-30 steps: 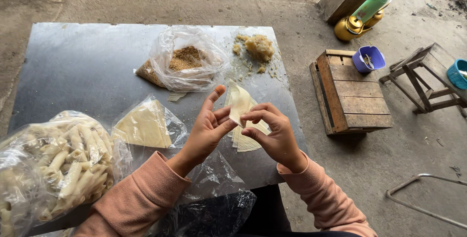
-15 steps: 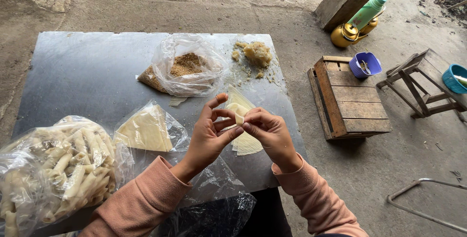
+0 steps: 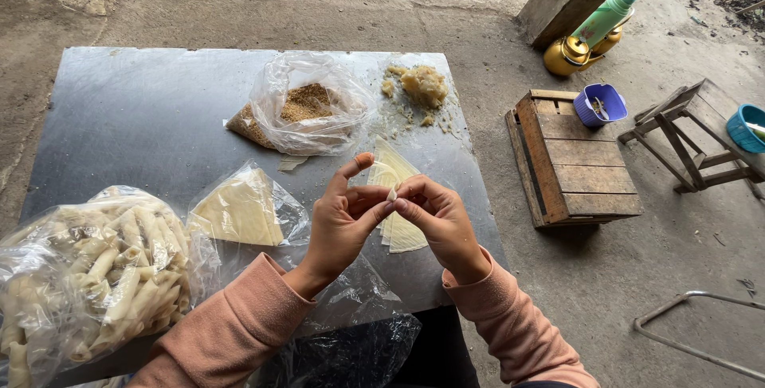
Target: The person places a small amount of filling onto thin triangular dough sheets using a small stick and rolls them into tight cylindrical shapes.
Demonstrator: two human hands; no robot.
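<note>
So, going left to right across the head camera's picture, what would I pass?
Clear plastic bag of pale rolled pastries → clear bag of pale triangular wrappers → left hand → right hand, both pinching a small pale wrapper piece → brown wooden slatted crate → small wooden stool → blue bowl.

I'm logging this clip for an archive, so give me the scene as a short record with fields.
setting: dark table on a concrete floor
left hand: pinches a small pale wrapper piece
right hand: pinches the same piece
under hands: stack of triangular wrappers
bags: rolled pieces, wrappers, brown crumbs
filling: yellowish lump
beside table: wooden crate
</note>
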